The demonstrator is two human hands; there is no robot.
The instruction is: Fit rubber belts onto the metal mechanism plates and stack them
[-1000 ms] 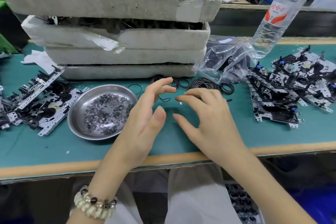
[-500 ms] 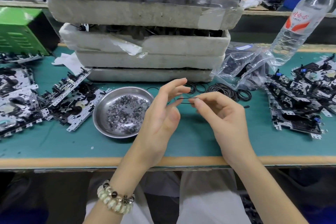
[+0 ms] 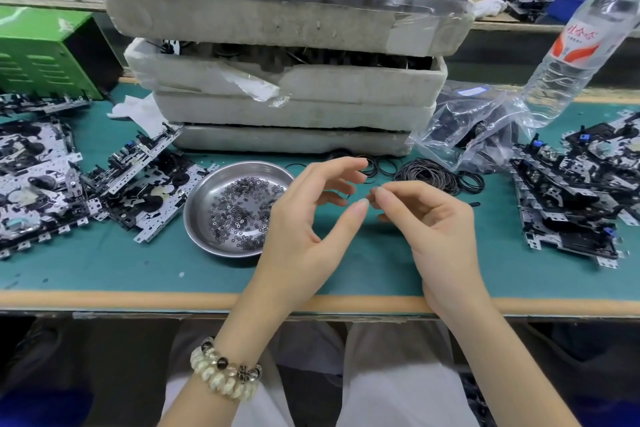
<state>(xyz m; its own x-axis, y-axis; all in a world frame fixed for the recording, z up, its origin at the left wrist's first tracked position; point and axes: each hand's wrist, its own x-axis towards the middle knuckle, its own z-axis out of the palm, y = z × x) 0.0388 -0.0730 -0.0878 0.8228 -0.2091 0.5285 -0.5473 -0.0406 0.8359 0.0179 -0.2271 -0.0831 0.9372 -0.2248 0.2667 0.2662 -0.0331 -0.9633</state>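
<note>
"Cream beads at the near wrist: which one?"

"The left. It was a cream and dark beaded bracelet (image 3: 225, 374). Beyond it both hands were raised over the teal bench mat (image 3: 104, 263). The left hand (image 3: 304, 229) had its fingers curved and its thumb standing apart from them; I could not tell whether it gripped anything. The right hand (image 3: 436, 229) had thumb and forefinger pressed together, pinching a thin black rubber belt (image 3: 347, 197). Only a short sliver of it showed, beside the left hand's fingertips."

"And the stock on the bench?"

"A round stainless steel dish (image 3: 201, 204) of small dark washers (image 3: 239, 211) lay just left of the left hand. Silver and black metal mechanism plates (image 3: 138, 184) lay heaped on the left of the mat, and a further stack of plates (image 3: 568, 218) stood on the right. A pile of loose black rubber belts (image 3: 429, 178) lay on the mat beyond the right hand, beside clear plastic bags (image 3: 464, 128). Behind these stood stacked grey-white foam trays (image 3: 287, 107), with a clear plastic water bottle (image 3: 568, 55) at the far right."
</note>
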